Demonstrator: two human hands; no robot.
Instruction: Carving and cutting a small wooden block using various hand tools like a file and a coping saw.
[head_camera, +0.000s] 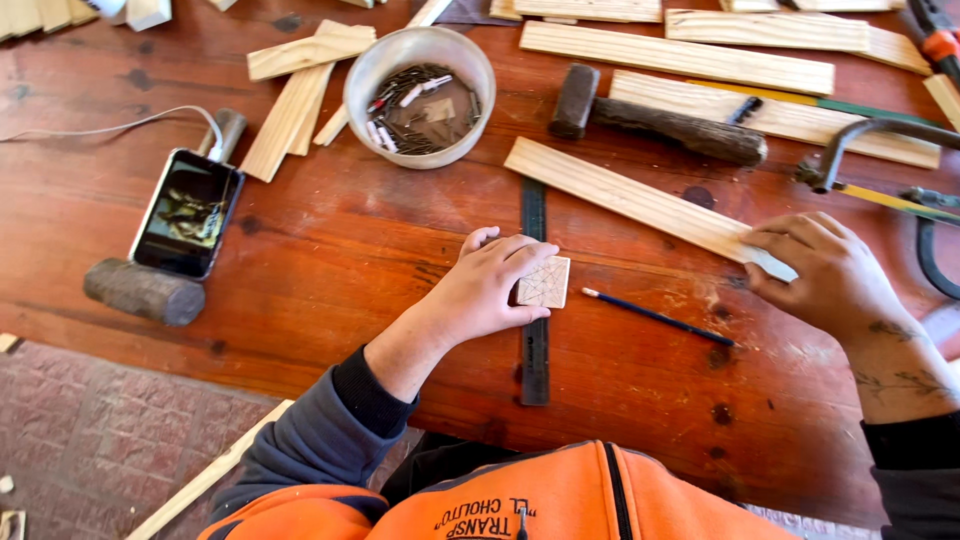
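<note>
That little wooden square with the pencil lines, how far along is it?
The small wooden square is cut and bears ruled pencil lines. The left hand holds it on the black ruler; the right hand grips a wooden slat. Pencil, hammer and nails lie untouched.

I see an orange vest (520, 500) with a dark zip and dark lettering on the chest. Left sleeve (320, 440) is grey-blue with a dark ribbed cuff; right sleeve (915, 470) is dark. Right forearm carries dark tattoo marks.
</note>
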